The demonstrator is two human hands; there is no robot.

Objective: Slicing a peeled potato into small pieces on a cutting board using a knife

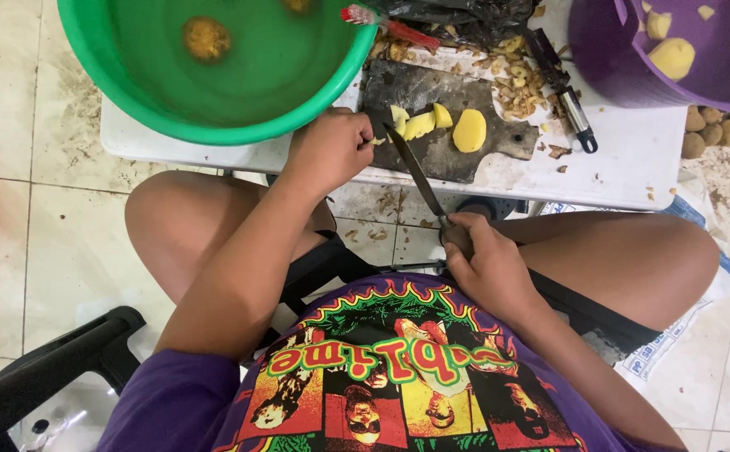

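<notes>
Knife (415, 172): long, narrow dark blade, handle enclosed in the right grip (482, 259), tip angled up and away onto the pieces beside the left grip (331, 149).

Peeled potato pieces (419, 123): pale yellow, cut into wedges, clustered just right of the left grip on the dark cutting board (432, 92); one larger oval half (469, 130) lies flat farther right.
</notes>
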